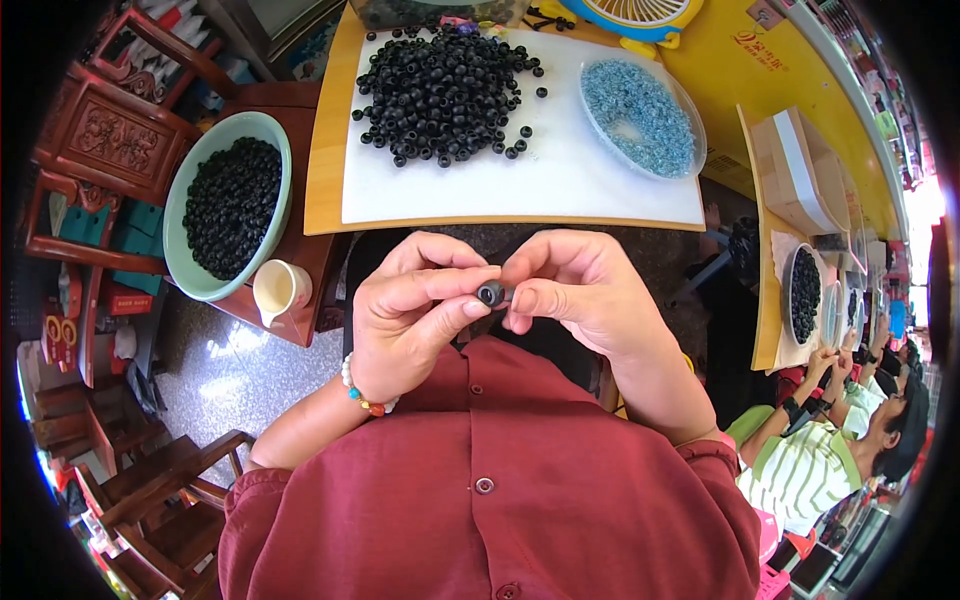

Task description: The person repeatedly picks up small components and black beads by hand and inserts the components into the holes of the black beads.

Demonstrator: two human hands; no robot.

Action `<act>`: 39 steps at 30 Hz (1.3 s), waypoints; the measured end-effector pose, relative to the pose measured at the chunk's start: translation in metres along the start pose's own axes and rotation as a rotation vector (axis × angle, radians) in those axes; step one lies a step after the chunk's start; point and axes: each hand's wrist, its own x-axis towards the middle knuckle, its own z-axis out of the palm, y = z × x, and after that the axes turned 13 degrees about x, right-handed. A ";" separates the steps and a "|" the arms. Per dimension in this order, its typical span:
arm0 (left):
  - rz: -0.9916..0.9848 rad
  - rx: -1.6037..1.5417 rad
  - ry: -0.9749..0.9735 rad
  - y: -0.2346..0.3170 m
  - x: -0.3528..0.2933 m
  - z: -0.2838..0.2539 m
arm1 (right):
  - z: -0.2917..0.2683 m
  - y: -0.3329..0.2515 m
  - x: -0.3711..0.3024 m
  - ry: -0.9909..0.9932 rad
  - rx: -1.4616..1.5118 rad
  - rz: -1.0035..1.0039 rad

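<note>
A round black bead with a hole facing up is pinched between the thumb and fingers of my left hand, held in front of my chest just off the table's near edge. My right hand meets it from the other side, thumb and forefinger pressed together right by the bead. Whatever those right fingertips hold is too small to make out. Beyond my hands, a heap of similar black beads lies on a white mat. To its right sits a clear round dish of tiny light-blue beads.
At left, a pale green basin full of black beads stands on a dark red wooden stool, beside a cream jug. A small yellow-and-blue fan stands at the back. People work at another table on the right.
</note>
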 end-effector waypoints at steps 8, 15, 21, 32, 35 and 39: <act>0.186 0.043 -0.117 0.001 0.007 -0.006 | -0.008 0.009 0.001 -0.065 0.226 0.207; 0.158 0.040 -0.150 0.000 0.002 -0.004 | -0.012 0.019 0.001 -0.072 0.225 0.177; -0.031 -0.011 -0.200 -0.002 0.007 -0.017 | -0.005 0.026 0.010 -0.037 0.290 0.158; -0.144 0.174 -0.015 -0.016 0.013 -0.024 | -0.010 0.028 0.037 0.073 -0.080 0.062; -0.139 0.435 0.222 -0.034 0.019 -0.055 | -0.041 0.028 0.055 0.280 -0.520 -0.287; -0.235 0.613 0.521 -0.081 0.021 -0.139 | -0.106 0.013 0.074 0.474 -1.182 -0.683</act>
